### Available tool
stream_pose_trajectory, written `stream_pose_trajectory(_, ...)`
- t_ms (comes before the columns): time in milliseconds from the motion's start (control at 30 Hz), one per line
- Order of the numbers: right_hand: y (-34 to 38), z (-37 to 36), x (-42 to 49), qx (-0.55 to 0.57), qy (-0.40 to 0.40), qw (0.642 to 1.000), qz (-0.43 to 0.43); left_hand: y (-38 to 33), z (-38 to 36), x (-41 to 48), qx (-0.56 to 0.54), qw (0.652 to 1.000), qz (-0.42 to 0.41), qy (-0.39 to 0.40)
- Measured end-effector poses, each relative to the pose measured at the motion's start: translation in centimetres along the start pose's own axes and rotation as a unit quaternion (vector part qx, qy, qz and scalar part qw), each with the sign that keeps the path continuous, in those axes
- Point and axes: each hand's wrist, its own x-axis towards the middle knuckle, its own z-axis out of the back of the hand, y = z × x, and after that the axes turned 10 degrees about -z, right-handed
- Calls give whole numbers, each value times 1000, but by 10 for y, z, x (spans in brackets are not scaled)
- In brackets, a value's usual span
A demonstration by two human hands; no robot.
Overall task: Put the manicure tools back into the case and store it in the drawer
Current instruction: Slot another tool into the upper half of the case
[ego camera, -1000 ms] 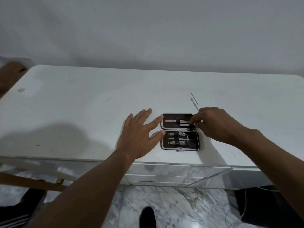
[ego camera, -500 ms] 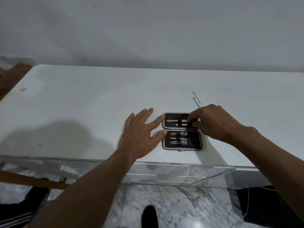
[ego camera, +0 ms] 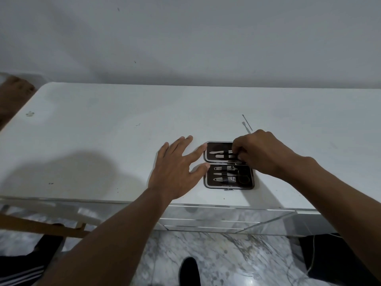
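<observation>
A small dark manicure case (ego camera: 216, 146) lies open and flat on the white tabletop (ego camera: 103, 141) near its front edge. Its near half holds clippers and scissors (ego camera: 226, 174) under elastic straps; its far half holds two slim metal tools (ego camera: 219, 154). My left hand (ego camera: 177, 172) rests flat on the table with spread fingers, thumb and forefinger touching the case's left edge. My right hand (ego camera: 261, 153) is curled over the far half's right end, fingertips pinched on a slim tool there. Two thin metal tools (ego camera: 247, 122) lie loose on the table behind my right hand.
Mirrored drawer fronts (ego camera: 206, 221) run under the table's front edge. A wall stands right behind the table. A wooden piece (ego camera: 14, 96) is at the far left. Below are a marble floor, a wooden bar (ego camera: 41, 226), my shoe (ego camera: 189, 269) and a thin cable (ego camera: 313, 254).
My right hand's fingertips have shifted slightly toward the far half's right end, staying pinched on the tool. My left hand stays flat by the case.
</observation>
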Motion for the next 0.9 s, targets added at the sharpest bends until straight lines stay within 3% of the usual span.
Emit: stream_pose_trajectory(900, 2, -10, 4, 23, -6, 1000, 14, -2, 3, -1, -13, 1000, -11, -5)
